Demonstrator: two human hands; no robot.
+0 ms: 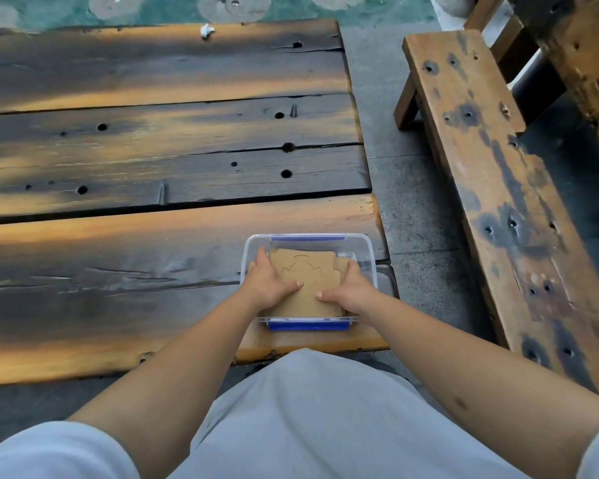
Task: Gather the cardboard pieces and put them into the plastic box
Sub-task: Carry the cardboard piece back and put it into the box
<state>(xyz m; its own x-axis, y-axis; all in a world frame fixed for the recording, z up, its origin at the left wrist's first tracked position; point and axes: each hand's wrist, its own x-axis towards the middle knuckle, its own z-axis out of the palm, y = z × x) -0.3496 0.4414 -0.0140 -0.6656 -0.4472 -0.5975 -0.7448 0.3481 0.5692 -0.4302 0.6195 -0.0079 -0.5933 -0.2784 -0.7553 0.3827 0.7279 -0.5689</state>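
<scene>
Both hands' grip, left hand (268,283), right hand (350,288), clasping flat cardboard pieces (305,274) (jigsaw-cut), clear plastic box (369,252), charred plank table (153,160)

I see the plastic box (369,267) on the table (153,236), at its near right corner. The cardboard pieces (306,281) lie in the box. Right of the box, well apart, stands a bench (498,202).
</scene>
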